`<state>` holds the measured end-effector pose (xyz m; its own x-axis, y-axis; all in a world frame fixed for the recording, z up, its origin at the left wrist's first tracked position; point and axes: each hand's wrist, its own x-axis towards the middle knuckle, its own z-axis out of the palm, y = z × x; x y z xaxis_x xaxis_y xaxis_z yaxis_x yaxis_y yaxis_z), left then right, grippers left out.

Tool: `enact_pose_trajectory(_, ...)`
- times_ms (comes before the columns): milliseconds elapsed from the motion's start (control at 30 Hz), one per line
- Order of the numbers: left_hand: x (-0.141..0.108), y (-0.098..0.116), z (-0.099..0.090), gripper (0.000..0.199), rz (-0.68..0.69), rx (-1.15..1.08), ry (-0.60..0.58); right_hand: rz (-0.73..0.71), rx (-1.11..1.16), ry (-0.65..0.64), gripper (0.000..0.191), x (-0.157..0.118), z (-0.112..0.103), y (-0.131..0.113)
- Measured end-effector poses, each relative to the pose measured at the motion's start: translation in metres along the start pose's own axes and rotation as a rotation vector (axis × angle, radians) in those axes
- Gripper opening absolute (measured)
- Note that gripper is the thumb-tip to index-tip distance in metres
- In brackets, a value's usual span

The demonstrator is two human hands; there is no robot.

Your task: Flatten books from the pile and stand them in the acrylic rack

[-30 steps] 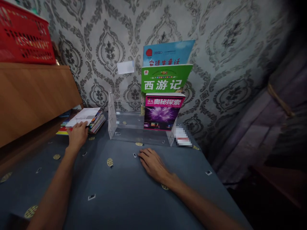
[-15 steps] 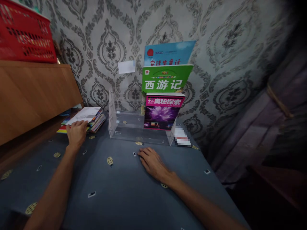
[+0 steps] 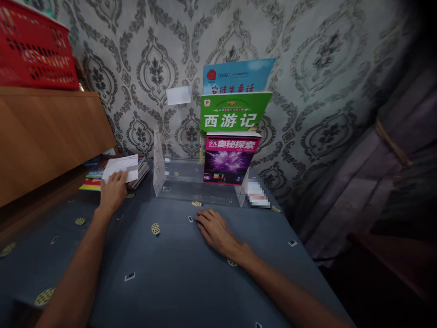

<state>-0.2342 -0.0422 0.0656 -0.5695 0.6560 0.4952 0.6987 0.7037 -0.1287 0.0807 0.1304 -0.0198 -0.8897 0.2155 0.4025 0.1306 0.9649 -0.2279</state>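
Over the stack of books [image 3: 142, 174] at the left, my left hand [image 3: 114, 189] grips a white sheet [image 3: 131, 165] by its near edge. The sheet partly covers the stack. My right hand [image 3: 216, 231] lies on the blue cloth in front of a clear acrylic rack [image 3: 191, 193], fingers slightly apart, with nothing in it. Three books stand one behind another in the rack's right part: a magenta and purple one [image 3: 227, 164] in front, a green one [image 3: 235, 109] in the middle, a blue one [image 3: 239, 75] at the back.
A red basket [image 3: 37, 50] sits on a wooden cabinet [image 3: 51, 132] at the left. A small pale card [image 3: 178, 95] shows against the patterned wall. Right of the rack lies a blurred white item [image 3: 257, 193]. A curtain [image 3: 362, 196] hangs at the right.
My left hand has moved slightly right and toward me, shifting and turning the white sheet with it. My right hand stays on the cloth.
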Motion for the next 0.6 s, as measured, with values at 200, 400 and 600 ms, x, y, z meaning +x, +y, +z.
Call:
enact_pose_trajectory(200,-0.017,0.016,-0.014,0.052,0.027,0.090,-0.125,-0.010,-0.005,0.033,0.020,-0.001,0.001,0.000)
enact_pose_trajectory(400,-0.031,0.038,-0.025,0.048,0.055,0.175,-0.163,-0.030,-0.005,0.060,0.020,-0.001,0.000,0.000)
enact_pose_trajectory(600,-0.038,0.043,-0.031,0.048,0.061,0.179,-0.198,-0.031,-0.020,0.060,0.021,-0.001,0.002,0.001)
